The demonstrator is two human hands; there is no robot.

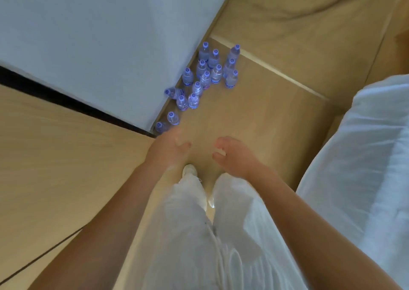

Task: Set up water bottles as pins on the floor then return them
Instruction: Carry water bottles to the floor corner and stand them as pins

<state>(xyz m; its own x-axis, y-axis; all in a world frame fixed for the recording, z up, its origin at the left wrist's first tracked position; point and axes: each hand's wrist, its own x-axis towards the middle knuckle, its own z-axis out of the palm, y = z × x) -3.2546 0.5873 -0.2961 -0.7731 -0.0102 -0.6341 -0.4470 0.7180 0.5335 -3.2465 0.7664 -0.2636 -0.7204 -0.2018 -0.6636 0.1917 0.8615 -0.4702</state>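
the water bottles (pixel 204 80) stand bunched together on the tan floor (pixel 254 112), close against the foot of a white wall (pixel 99 35), well ahead of the person. most of them stand upright with their blue caps facing up, packed so near each other that some seem to touch; one at the left edge of the bunch (pixel 171 92) looks tipped over toward the wall, and two more (pixel 173 118) sit a little apart from the rest, nearer the person and just beside the wall's corner. the left hand (pixel 169 149) reaches forward and down, held in the air below those nearest bottles, its fingers loosely spread and blurred, gripping nothing. the right hand (pixel 232 154) hangs beside it, apart from it, fingers gently curled with a gap between thumb and fingers, also holding nothing. neither hand touches a bottle. under the arms show white trousers (pixel 199 234) and a white shoe (pixel 189 170) on the floor. a wooden panel (pixel 55 168) fills the left side, and white fabric (pixel 365 156) lies at the right edge.
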